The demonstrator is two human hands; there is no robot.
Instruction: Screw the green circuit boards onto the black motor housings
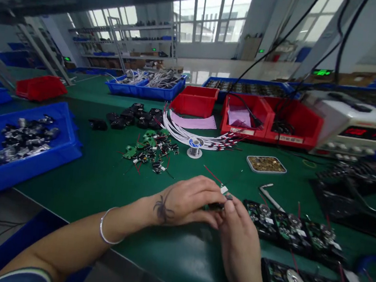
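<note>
My left hand [191,200] and my right hand [240,233] meet over the green mat, both closed around one small dark circuit board [216,205]. A white connector [224,189] and a thin red wire stick out above the fingers; most of the board is hidden by them. Right of my right hand stand black trays of circuit boards [295,225] with round metal parts and upright red wires. Beyond my left hand lies a loose pile of small green circuit boards [151,148]. A solder spool [195,148] stands behind the hands.
On the left is a blue bin [61,144] of metal parts. Black housings [133,116] and white cables [182,133] lie farther back, before red bins [195,101]. At right are a soldering-tip cleaner tin [267,164], a white pen-like tool [273,198] and a power supply [355,128].
</note>
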